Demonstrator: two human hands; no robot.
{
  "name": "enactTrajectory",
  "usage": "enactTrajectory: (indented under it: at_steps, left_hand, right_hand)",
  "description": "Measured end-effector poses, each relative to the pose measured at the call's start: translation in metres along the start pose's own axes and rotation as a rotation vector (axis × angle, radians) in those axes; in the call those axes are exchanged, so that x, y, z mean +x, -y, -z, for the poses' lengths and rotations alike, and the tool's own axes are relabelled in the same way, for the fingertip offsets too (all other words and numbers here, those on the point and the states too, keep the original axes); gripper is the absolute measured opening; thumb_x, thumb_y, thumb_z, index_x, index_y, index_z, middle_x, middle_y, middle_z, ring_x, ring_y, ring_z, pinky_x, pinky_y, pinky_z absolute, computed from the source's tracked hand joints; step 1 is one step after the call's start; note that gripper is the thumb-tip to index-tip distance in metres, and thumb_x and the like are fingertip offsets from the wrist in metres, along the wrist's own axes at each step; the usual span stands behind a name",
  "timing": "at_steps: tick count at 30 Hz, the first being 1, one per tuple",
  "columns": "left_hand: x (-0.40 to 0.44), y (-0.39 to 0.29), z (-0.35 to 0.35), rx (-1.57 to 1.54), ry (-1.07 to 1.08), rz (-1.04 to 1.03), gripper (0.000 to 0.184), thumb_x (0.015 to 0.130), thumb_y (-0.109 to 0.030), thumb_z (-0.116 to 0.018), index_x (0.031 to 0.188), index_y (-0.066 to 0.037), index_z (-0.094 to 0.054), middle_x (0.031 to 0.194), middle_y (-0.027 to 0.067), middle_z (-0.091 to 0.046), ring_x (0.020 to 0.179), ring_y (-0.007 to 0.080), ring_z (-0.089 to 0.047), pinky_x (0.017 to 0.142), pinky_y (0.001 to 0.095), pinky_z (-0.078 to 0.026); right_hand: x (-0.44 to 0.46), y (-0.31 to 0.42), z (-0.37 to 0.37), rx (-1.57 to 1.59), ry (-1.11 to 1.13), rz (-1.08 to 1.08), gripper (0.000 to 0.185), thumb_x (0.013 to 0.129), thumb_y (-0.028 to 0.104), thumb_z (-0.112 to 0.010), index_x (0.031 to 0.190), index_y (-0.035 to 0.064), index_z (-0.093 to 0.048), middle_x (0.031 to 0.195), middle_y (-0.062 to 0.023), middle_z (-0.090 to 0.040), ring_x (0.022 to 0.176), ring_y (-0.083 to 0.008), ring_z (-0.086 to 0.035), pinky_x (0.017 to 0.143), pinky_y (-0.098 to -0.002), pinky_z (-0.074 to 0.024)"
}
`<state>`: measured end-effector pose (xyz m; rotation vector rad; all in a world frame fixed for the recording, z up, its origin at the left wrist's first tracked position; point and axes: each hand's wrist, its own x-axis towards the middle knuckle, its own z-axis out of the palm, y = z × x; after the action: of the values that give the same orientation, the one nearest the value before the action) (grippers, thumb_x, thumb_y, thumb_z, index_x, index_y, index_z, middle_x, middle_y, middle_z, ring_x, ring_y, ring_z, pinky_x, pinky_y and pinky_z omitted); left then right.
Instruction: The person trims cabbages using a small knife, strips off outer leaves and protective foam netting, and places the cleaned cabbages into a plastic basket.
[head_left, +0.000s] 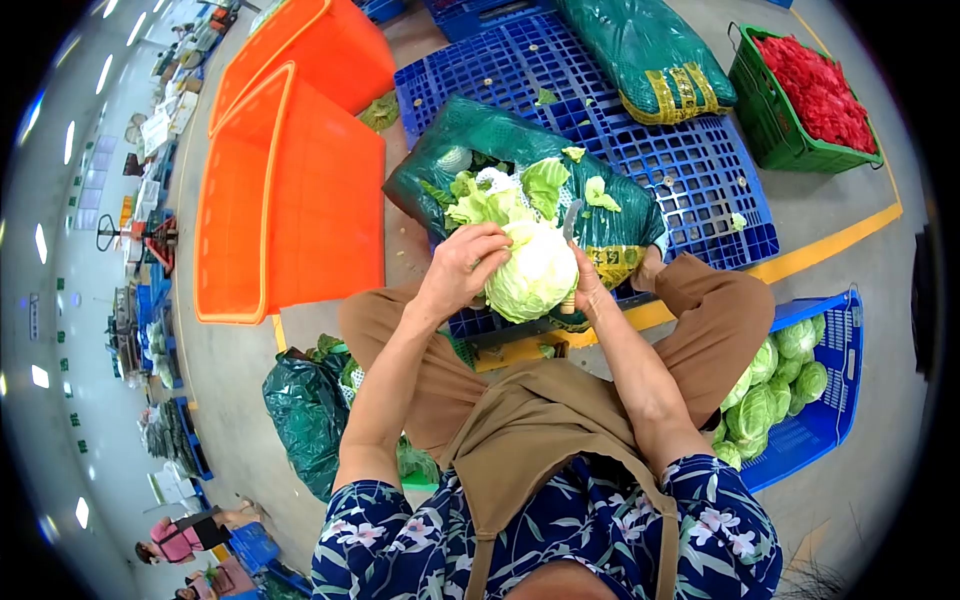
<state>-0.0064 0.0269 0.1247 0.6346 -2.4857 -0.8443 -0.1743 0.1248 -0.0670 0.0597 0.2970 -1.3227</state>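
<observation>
A pale green cabbage (532, 272) is held up between my hands, in front of my lap. My left hand (466, 264) has its fingers curled against the cabbage's upper left side, at the outer leaves. My right hand (590, 284) grips a knife (572, 218) with a curved blade pointing up, and rests against the cabbage's right side. Just beyond, loose cabbage leaves (490, 203) and white foam netting lie on an opened green plastic bag (480, 125). Another cabbage (455, 158) shows in the bag's opening.
Blue pallets (690, 190) lie ahead, bearing another full green bag (650, 50). Orange bins (325, 200) stand at the left. A blue crate (850, 390) of cabbages is at the right, a green crate (790, 155) with red material at the far right. A dark green bag (305, 410) sits by my left leg.
</observation>
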Motion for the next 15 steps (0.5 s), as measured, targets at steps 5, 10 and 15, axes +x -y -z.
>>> enactTrajectory:
  at_steps: [5,10,15]
  left_hand:
    - [0.0,0.003,-0.016,0.202,-0.186,-0.037,0.014,0.08,-0.003,-0.066,0.093,0.001,-0.062,0.087,0.0153,-0.066,0.081,0.0297,-0.064,0.07,0.0346,-0.051]
    - [0.007,-0.001,-0.017,-0.029,-0.249,0.391,0.019,0.08,-0.006,-0.067,0.096,0.002,-0.061,0.088,0.0164,-0.065,0.081,0.0272,-0.064,0.069,0.0328,-0.05]
    - [0.008,0.001,-0.012,-0.055,-0.046,0.188,0.034,0.076,-0.014,-0.073,0.104,0.0,-0.062,0.1,0.0127,-0.063,0.092,0.0217,-0.061,0.075,0.0317,-0.048]
  right_hand:
    - [0.0,0.002,0.001,-0.009,0.022,-0.027,0.07,0.082,0.046,-0.067,0.132,0.002,-0.046,0.126,-0.017,-0.056,0.113,-0.0281,-0.058,0.095,-0.0443,-0.0484]
    - [-0.002,0.0,-0.001,0.001,0.011,-0.019,0.07,0.082,0.047,-0.065,0.133,0.0026,-0.045,0.127,-0.0171,-0.055,0.114,-0.0281,-0.057,0.096,-0.0438,-0.0482]
    - [-0.001,0.001,-0.005,0.003,0.02,-0.004,0.071,0.084,0.048,-0.063,0.134,0.0023,-0.044,0.128,-0.0174,-0.054,0.116,-0.0286,-0.055,0.097,-0.0441,-0.0469]
